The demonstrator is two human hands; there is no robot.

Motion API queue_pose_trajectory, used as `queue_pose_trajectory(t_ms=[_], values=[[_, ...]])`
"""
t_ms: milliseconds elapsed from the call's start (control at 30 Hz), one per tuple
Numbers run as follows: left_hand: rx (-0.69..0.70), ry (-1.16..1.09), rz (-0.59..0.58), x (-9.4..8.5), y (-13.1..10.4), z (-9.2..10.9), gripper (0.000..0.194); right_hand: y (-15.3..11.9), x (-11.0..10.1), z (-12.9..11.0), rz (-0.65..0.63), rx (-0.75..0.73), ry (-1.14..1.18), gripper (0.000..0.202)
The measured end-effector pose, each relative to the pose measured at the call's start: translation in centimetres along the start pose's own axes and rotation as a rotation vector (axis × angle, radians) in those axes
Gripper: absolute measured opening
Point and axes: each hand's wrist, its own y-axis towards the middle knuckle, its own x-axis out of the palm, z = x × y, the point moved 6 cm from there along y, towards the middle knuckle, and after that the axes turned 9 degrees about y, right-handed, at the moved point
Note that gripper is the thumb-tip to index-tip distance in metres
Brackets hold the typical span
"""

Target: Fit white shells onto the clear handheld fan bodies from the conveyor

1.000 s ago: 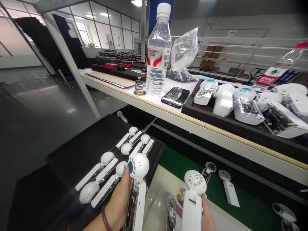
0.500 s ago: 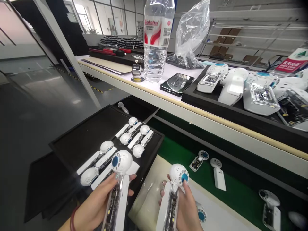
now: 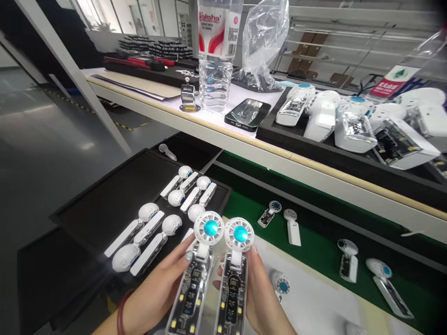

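While the left hand [image 3: 165,281] clasps the left fan [image 3: 196,279] and the right hand [image 3: 261,284] clasps the right fan [image 3: 233,281], near and right of the black tray [image 3: 101,200], keep both level and unobstructed.

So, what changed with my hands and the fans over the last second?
Your left hand and right hand moved together, bringing the left fan and right fan side by side, blue hubs turned towards the camera. Both remain held. The phone and Wahaha bottle stayed on the shelf.

The fans [image 3: 232,284] are partly glossy, clear plastic.
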Motion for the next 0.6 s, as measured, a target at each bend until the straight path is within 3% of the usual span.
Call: queue_pose_trajectory(t_ms=[133, 367, 500, 600], values=[[-0.014, -0.092, 0.047, -1.2, -0.2, 1.1, 0.056, -0.9, 2.8, 0.1, 0.006, -0.001, 0.008, 0.055], [-0.082, -0.265, -0.012, -4.4, -0.6, 2.3, 0.059, 0.7, 4.9, 2.4, 0.207, -0.066, 0.001, 0.056], [-0.152, -0.228, 0.003, -7.3, -1.0, 3.8, 0.060, 3.1, 7.3, 4.8, 0.124, -0.053, -0.012, 0.051], [-0.082, -0.111, 0.043, -10.8, -1.0, 5.8, 0.064, 4.9, 9.8, 6.7, 0.069, -0.017, 0.029, 0.051]])
